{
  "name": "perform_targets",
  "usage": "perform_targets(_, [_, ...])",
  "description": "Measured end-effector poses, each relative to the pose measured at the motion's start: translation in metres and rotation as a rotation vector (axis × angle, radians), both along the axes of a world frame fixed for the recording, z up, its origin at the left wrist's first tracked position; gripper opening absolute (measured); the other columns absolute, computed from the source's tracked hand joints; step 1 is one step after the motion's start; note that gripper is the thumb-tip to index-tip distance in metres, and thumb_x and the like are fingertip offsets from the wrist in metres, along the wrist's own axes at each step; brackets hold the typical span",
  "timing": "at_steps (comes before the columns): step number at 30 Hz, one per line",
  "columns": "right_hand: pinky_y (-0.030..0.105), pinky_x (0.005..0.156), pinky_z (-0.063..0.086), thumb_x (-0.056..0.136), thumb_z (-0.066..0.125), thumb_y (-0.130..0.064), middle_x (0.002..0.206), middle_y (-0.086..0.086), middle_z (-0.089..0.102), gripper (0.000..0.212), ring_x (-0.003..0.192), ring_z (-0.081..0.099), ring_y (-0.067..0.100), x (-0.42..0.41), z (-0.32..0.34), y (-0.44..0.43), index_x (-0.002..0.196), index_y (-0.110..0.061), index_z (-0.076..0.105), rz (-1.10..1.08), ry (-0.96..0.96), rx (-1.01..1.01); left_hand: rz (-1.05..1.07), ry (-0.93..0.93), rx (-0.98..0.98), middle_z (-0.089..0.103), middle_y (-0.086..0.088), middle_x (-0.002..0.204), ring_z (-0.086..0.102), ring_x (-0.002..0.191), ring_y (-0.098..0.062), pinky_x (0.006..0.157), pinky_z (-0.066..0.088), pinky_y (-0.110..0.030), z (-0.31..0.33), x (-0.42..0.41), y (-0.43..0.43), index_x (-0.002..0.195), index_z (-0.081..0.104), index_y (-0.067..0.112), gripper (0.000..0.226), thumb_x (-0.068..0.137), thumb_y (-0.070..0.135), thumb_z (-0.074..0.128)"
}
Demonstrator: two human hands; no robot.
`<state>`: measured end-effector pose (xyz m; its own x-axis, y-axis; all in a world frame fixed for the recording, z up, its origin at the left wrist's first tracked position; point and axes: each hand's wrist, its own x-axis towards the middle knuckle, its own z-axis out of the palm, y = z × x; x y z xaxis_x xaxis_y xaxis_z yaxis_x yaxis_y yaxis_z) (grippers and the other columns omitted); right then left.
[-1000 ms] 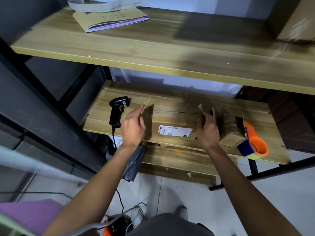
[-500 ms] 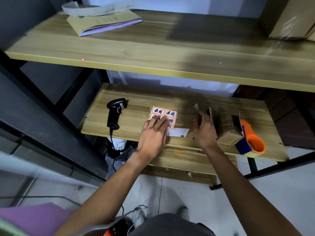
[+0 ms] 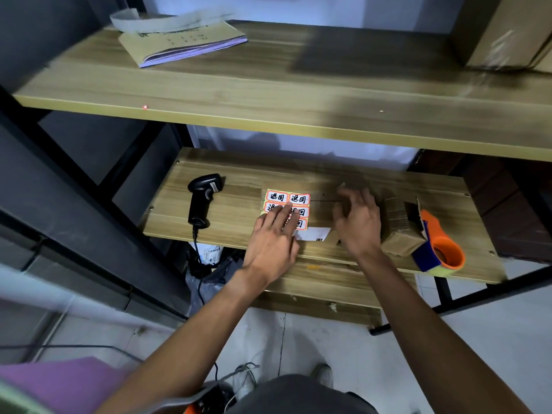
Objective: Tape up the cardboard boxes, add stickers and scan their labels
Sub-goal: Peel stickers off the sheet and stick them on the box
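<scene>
Near edge: grey shoe [image 3: 322, 373] on the pale floor, both forearms reaching forward to the lower wooden shelf [image 3: 236, 210].

Left hand [image 3: 273, 240]: fingers straight, lying flat on the sheet of orange-bordered white stickers [image 3: 294, 200]. No clench, nothing gripped. It covers the near-left part of the sheet.

Right hand [image 3: 358, 222]: fingers spread and loosely bent over the flattened brown cardboard box [image 3: 322, 213], grasping nothing. Can't tell if it touches the cardboard.

The sticker sheet sits on the left end of that flat box. White shipping label [image 3: 313, 234] is on the box's near edge, between the two hands.

Right of the right hand: small brown cardboard box [image 3: 398, 234], tilted. Just beside it, further right, the orange-and-blue tape dispenser [image 3: 442, 249] near the shelf's front edge.

Left of the stickers, apart from them: black handheld barcode scanner [image 3: 203, 201] lying on the shelf, cable dropping off the near edge.

Farther, upper wooden shelf [image 3: 298, 94]: red laser dot [image 3: 145, 107] on its front edge at left, yellow-covered booklet [image 3: 185, 40] far left, large brown cardboard carton [image 3: 507, 31] far right.
</scene>
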<state>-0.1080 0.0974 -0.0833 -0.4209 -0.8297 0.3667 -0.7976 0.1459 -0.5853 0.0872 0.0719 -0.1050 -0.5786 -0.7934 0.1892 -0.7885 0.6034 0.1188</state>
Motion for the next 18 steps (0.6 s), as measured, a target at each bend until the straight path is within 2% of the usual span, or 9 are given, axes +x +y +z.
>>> perform_targets(2, [0.038, 0.089, 0.049, 0.087, 0.064, -0.012, 0.107, 0.011, 0.068, 0.019, 0.102, 0.062, 0.032, 0.004, 0.004, -0.006, 0.104, -0.011, 0.073, 0.042, 0.027, -0.033, 0.003, -0.01, 0.004, 0.047, -0.009, 0.153, 0.044, 0.137, -0.027, 0.108, 0.037, -0.042, 0.0, 0.0, 0.0, 0.141, 0.054, 0.015, 0.058, 0.088, 0.037, 0.042])
perform_targets(5, [0.038, 0.082, 0.055, 0.09, 0.063, -0.021, 0.103, 0.008, 0.074, 0.016, 0.094, 0.069, 0.032, 0.01, 0.01, -0.018, 0.101, -0.016, 0.074, 0.134, -0.011, 0.133, 0.016, -0.028, 0.006, 0.046, -0.008, 0.154, 0.042, 0.139, -0.026, 0.11, 0.03, -0.039, 0.001, 0.0, 0.001, 0.143, 0.052, 0.015, 0.062, 0.087, 0.038, 0.04])
perform_targets(8, [0.035, 0.086, 0.053, 0.092, 0.061, -0.02, 0.108, 0.004, 0.074, 0.019, 0.1, 0.069, 0.027, 0.016, 0.015, -0.028, 0.107, -0.018, 0.073, 0.167, -0.069, 0.256, 0.023, -0.045, 0.022, 0.039, -0.008, 0.159, 0.036, 0.144, -0.027, 0.115, 0.026, -0.041, -0.001, 0.0, 0.003, 0.149, 0.046, 0.015, 0.067, 0.086, 0.038, 0.038])
perform_targets(11, [0.034, 0.091, 0.051, 0.093, 0.059, -0.021, 0.112, 0.004, 0.073, 0.022, 0.108, 0.065, 0.026, 0.02, 0.023, -0.035, 0.111, -0.018, 0.072, 0.167, -0.092, 0.32, 0.021, -0.062, 0.031, 0.033, -0.008, 0.162, 0.031, 0.147, -0.027, 0.119, 0.025, -0.042, -0.001, -0.001, 0.004, 0.152, 0.04, 0.015, 0.069, 0.087, 0.036, 0.047])
perform_targets(18, [0.032, 0.091, 0.052, 0.09, 0.06, -0.021, 0.1, -0.002, 0.076, 0.017, 0.101, 0.068, 0.02, 0.025, 0.025, -0.047, 0.095, -0.024, 0.076, 0.137, -0.211, 0.349, 0.008, -0.096, 0.06, 0.022, -0.01, 0.167, 0.018, 0.154, -0.026, 0.125, 0.014, -0.043, -0.001, -0.003, 0.001, 0.158, 0.028, 0.014, 0.071, 0.094, 0.038, 0.046])
